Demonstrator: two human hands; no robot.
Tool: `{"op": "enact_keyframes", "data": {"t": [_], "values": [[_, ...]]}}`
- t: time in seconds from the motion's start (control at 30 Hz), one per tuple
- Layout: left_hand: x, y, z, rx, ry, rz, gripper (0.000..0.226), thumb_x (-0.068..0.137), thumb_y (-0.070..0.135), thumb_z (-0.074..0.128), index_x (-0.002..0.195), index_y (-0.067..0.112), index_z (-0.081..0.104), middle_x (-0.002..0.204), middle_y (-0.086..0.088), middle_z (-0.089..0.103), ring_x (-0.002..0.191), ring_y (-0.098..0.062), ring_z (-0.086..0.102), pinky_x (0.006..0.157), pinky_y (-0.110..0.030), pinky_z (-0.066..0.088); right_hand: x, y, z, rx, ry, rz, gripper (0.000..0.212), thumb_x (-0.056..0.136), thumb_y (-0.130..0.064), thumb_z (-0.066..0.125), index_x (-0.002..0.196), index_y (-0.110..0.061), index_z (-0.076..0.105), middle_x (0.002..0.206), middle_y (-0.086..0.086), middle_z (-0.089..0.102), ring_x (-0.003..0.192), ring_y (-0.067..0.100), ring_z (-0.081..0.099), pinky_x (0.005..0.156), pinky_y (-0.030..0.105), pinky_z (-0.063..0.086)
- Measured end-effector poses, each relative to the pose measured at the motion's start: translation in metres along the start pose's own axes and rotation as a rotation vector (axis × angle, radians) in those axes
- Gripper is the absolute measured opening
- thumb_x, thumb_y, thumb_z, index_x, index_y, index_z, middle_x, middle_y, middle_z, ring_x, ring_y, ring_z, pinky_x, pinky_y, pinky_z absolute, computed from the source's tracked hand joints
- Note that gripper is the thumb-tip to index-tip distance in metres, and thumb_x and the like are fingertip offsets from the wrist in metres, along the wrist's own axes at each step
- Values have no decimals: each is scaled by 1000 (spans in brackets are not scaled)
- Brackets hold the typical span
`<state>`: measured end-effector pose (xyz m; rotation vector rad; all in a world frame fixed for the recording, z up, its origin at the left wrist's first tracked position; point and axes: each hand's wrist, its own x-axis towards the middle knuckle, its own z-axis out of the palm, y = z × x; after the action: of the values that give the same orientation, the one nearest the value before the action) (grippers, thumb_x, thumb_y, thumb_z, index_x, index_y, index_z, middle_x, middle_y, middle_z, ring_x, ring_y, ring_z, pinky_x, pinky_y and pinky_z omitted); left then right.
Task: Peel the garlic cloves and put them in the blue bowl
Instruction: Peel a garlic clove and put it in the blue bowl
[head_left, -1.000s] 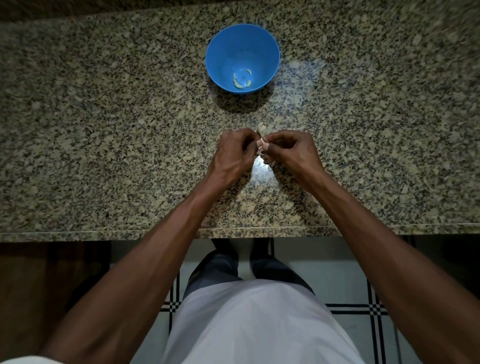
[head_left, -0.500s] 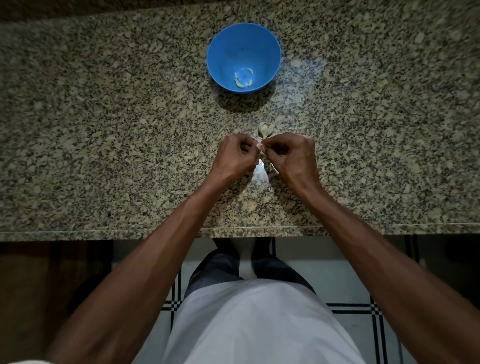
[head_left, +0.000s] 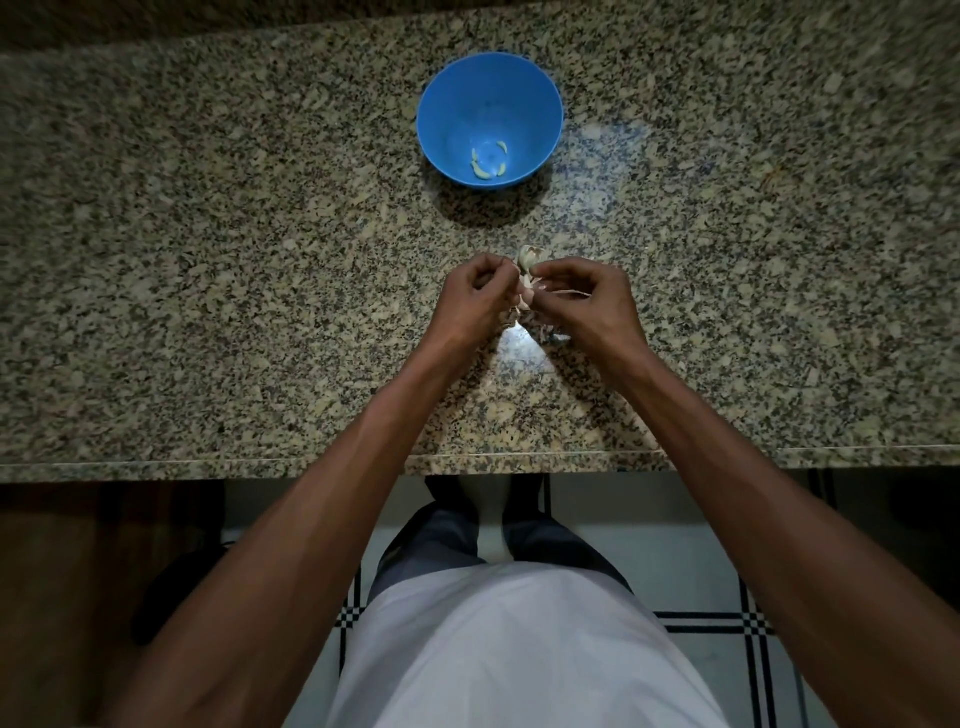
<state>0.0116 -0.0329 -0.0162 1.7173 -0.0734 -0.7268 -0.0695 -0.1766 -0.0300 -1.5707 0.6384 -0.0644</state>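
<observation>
I have a garlic clove pinched between my two hands, above the table and well short of the blue bowl, on the side of it nearest me. My left hand is curled around the clove's left side, fingertips gripping it. My right hand meets it from the right, thumb and forefinger nipped on what looks like a strip of papery skin trailing out toward my right. The clove seems to lie with its long axis pointing roughly toward the bowl, though my fingers hide most of it. Both wrists are raised and bent inward, knuckles up, forearms angling in from either side. A second bit of garlic sits on the table just beyond my fingertips, between them and the bowl. Inside the bowl, a few peeled cloves lie at the bottom. The bowl stands straight ahead of my hands, about equally near to both.
</observation>
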Motion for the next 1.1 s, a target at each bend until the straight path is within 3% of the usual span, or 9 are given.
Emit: {"op": "enact_keyframes", "data": {"t": [0.1, 0.23, 0.37, 0.53, 0.63, 0.77, 0.9, 0.97, 1.1], "values": [[1, -3, -5, 58, 20, 12, 14, 103, 17, 58, 97, 7, 65, 86, -5, 68, 75, -10, 63, 70, -24, 54, 2, 2, -6, 16, 43, 67, 21, 88, -6, 81, 109, -7, 77, 98, 11, 78, 89, 25, 78, 81, 46, 66], [4, -14, -10, 322, 103, 94, 13, 100, 18, 64, 107, 8, 69, 97, -6, 72, 91, -17, 70, 79, -27, 59, 22, -5, -27, -233, 131, 28, 20, 92, -13, 78, 112, -10, 77, 93, -2, 77, 76, 3, 74, 75, 24, 63], [7, -19, -11, 425, 154, 132, 11, 99, 14, 65, 108, 10, 69, 98, -3, 72, 91, -15, 70, 83, -33, 62, 47, -19, -39, -414, 125, -67, 20, 91, -14, 79, 110, -7, 78, 100, 5, 79, 79, 7, 75, 73, 22, 62], [7, -20, -13, 446, 175, 202, 12, 95, 7, 66, 104, 13, 70, 92, 2, 71, 85, -11, 69, 76, -28, 63, 45, -20, -42, -538, 140, -162, 17, 96, -7, 71, 112, -5, 77, 105, 8, 79, 81, 10, 74, 73, 19, 61], [6, -20, -17, 505, 174, 258, 14, 95, 7, 65, 106, 13, 71, 94, 2, 72, 83, -7, 68, 72, -14, 57, 24, -16, -39, -550, 223, -250, 17, 99, -3, 64, 111, -3, 76, 100, 6, 77, 73, 2, 69, 65, 8, 54], [8, -22, -24, 683, 90, 360, 25, 96, 6, 65, 121, 8, 66, 116, -5, 66, 100, -13, 64, 95, -24, 57, 0, -8, -17, -510, 62, -188, 21, 100, -2, 63, 117, -4, 74, 111, 9, 77, 80, 9, 73, 64, 10, 56], [10, -19, -26, 915, -118, 461, 48, 94, -1, 63, 141, 9, 60, 142, -10, 53, 127, -17, 46, 115, -26, 38, -5, 2, 19, -678, -75, -270, 24, 99, -8, 66, 122, -6, 73, 112, 15, 67, 86, 24, 67, 69, 22, 59], [10, -22, -27, 1054, -140, 536, 43, 96, 0, 63, 137, 10, 64, 140, -11, 56, 128, -26, 46, 111, -32, 42, -5, 8, 31, -760, -32, -339, 18, 100, -10, 66, 114, -7, 76, 106, 11, 59, 82, 22, 59, 63, 17, 48], [4, -36, -34, 1099, -64, 590, 11, 95, 6, 66, 100, 2, 75, 106, -12, 65, 99, -25, 59, 84, -43, 57, -9, 17, 37, -862, 22, -404, 22, 102, -5, 57, 81, -9, 64, 86, 8, 54, 65, 14, 49, 51, 26, 38]]}}
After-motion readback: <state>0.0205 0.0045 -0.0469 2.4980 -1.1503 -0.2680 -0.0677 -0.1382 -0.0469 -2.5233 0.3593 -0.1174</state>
